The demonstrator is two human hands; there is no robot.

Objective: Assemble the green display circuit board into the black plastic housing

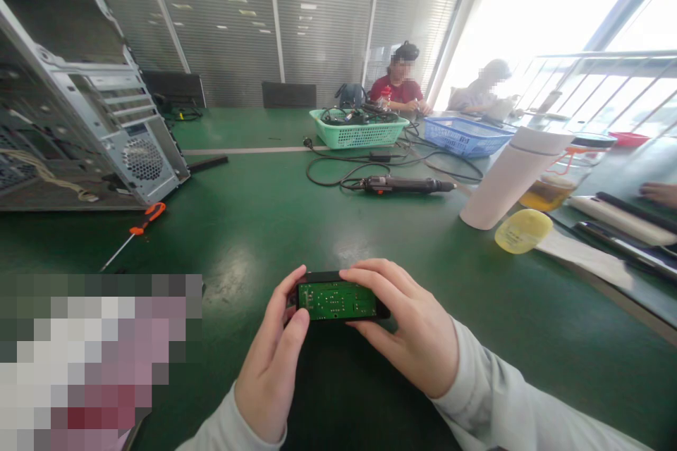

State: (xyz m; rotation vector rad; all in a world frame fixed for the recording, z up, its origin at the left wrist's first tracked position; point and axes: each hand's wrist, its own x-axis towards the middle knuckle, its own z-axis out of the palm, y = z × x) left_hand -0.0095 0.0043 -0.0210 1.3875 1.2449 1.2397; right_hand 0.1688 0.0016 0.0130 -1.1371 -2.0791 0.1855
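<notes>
Circuit board (338,301) held at the green table (254,243)
Left hand (273,359) and right hand (415,324) pinch its opposite ends; wide stretch of the green table separates it from the electric screwdriver (407,185).

An open computer case (79,106) and screwdriver (138,230) suggest an office-like workshop (slatted blinds (322,35) line the wall).

You can read no text, brand or number anywhere here, as the faint marks on the yellow container (521,232) are too small and blurred.
</notes>
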